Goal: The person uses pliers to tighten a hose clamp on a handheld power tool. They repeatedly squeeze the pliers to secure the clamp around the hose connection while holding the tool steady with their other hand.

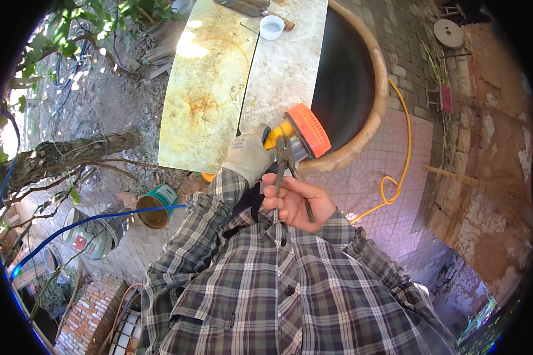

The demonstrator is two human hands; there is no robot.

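Note:
My left hand (pixel 249 155), in a pale work glove, grips a yellow-and-black device (pixel 273 135) with a metal collar and a ridged orange round head (pixel 308 130). My bare right hand (pixel 302 202) is closed around the handles of dark metal pliers (pixel 282 163), whose jaws are at the device near the collar. Just beyond both hands lie two worn pale boards (pixel 201 94) over a large dark round basin with a tan rim (pixel 377 59). A white cup (pixel 272 26) and flat tools (pixel 246 8) sit on the boards.
A branch (pixel 71 154), a blue hose (pixel 130 211), a teal bucket (pixel 157 204) and grey buckets (pixel 92 234) are at left. A looped yellow hose (pixel 404 160) lies on pink paving at right, beside a weathered wall (pixel 491 177) with a straw broom (pixel 474 180).

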